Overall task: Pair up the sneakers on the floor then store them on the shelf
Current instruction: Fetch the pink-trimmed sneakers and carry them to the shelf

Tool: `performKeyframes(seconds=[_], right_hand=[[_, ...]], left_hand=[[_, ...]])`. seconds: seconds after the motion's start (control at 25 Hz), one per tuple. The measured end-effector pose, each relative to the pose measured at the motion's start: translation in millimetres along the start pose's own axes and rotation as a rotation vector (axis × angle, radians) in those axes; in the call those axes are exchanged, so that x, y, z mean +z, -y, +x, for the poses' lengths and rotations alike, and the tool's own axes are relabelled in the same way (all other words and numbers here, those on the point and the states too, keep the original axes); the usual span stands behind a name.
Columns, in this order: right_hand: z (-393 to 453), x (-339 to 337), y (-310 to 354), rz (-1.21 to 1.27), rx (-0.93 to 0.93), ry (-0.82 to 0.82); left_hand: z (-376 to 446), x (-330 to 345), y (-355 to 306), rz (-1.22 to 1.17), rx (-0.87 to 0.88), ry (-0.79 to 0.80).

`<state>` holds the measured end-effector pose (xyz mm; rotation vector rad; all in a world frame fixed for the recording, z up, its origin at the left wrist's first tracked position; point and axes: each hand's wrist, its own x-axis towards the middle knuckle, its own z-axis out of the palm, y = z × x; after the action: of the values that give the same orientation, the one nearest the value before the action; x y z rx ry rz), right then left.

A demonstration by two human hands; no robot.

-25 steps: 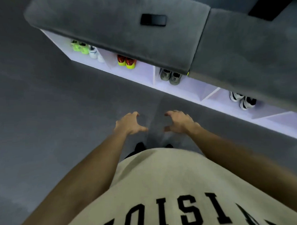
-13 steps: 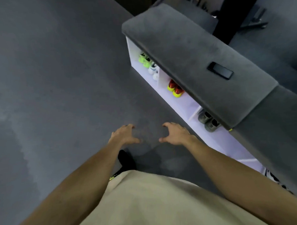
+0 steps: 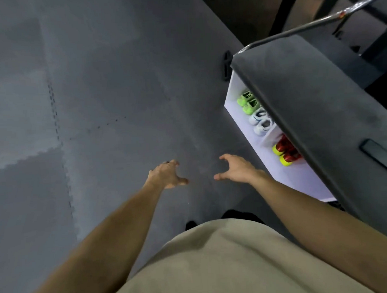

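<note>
A white shelf (image 3: 299,177) with a grey padded top (image 3: 307,94) stands at the right. Inside it sit a pair of green sneakers (image 3: 248,102), a pair of white sneakers (image 3: 260,122) and a pair of red and yellow sneakers (image 3: 285,153), side by side. My left hand (image 3: 167,174) and my right hand (image 3: 237,167) hover over the bare grey floor, left of the shelf. Both are empty with fingers spread and curled. No sneaker lies on the floor in view.
Grey interlocking floor mats (image 3: 77,106) fill the left and centre. A black phone (image 3: 378,155) lies on the padded top. A metal bar (image 3: 315,23) and dark furniture stand behind the shelf. A black object (image 3: 226,65) lies at the shelf's far end.
My view has swung left, so the shelf has slid to the right of the frame and the grey and black-white pairs have dropped out of sight. Both hands stay empty and apart.
</note>
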<state>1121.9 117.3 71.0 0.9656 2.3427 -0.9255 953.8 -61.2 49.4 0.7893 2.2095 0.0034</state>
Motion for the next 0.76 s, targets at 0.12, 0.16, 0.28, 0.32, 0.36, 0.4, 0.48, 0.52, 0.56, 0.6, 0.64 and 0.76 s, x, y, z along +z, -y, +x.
performKeyframes(seconds=[0.12,0.16,0.28,0.32,0.36,0.4,0.48,0.52,0.56,0.6,0.64,0.76], right_hand=[[54,-21,32,-0.012,-0.014,0.018],[76,-29,41,-0.018,-0.021,0.026],[150,-56,67,-0.027,-0.040,0.043],[175,-68,78,-0.031,-0.051,0.045],[201,-82,89,-0.032,-0.054,0.044],[223,-97,101,-0.033,-0.056,0.050],[263,-124,124,-0.037,-0.075,0.067],[287,-141,139,-0.055,-0.098,0.067],[310,-157,152,-0.061,-0.111,0.068],[332,-173,165,-0.060,-0.116,0.066],[353,-185,179,-0.066,-0.124,0.068],[417,-215,217,-0.051,-0.121,0.090]], left_hand=[[43,-35,18,-0.029,-0.018,0.012],[60,-49,23,-0.044,-0.019,0.012],[119,-96,35,-0.118,-0.048,0.015],[139,-115,37,-0.119,-0.053,0.009],[158,-135,38,-0.126,-0.063,0.000],[176,-155,38,-0.132,-0.073,-0.004],[206,-191,38,-0.129,-0.094,-0.003],[223,-212,38,-0.120,-0.102,-0.016],[239,-233,41,-0.139,-0.119,-0.025],[255,-253,44,-0.159,-0.133,-0.032],[268,-271,48,-0.172,-0.144,-0.036],[321,-321,65,-0.190,-0.166,-0.041]])
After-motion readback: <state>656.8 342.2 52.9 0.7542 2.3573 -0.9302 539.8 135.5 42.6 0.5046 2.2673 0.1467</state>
